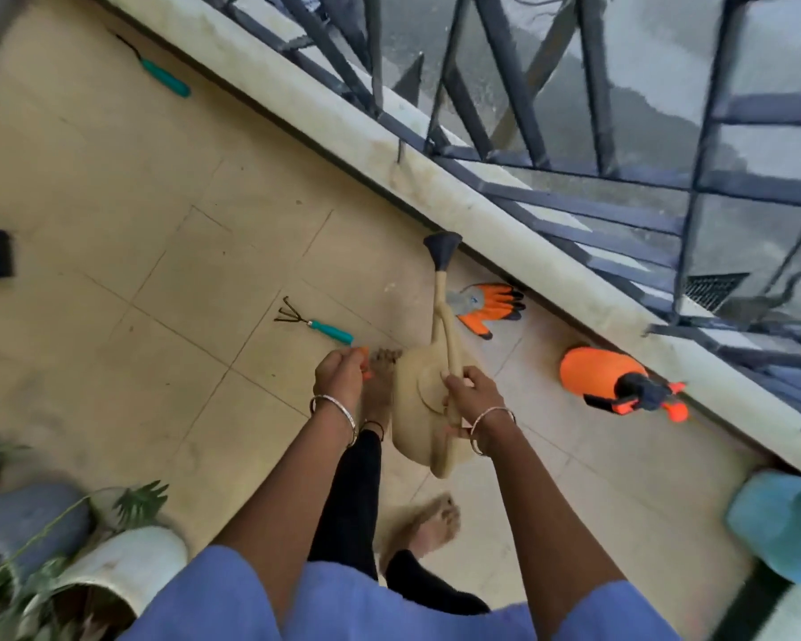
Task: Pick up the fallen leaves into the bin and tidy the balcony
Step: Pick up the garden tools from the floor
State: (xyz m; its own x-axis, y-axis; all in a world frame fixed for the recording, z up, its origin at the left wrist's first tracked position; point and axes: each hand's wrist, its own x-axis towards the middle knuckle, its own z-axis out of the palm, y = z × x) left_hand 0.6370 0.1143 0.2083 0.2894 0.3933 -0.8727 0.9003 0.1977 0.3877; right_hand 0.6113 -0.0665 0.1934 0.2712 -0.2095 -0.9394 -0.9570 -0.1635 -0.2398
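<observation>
Gripping watering can (417, 409) by handle with right hand (470, 393), mid-frame, spout toward 12 o'clock. Pinching orange item (366, 373), blurred, in left hand (341, 374). From can: hand rake (317, 325) at 10, gloves (489, 307) at 1, sprayer (606, 377) at 3.

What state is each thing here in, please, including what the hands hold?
Watering can: gripped by its handle in the right hand.
Left hand: pinches a small orange item, unidentifiable.
Hand rake: lying flat on the floor.
Gloves: lying by the ledge.
Sprayer: on its side.
</observation>
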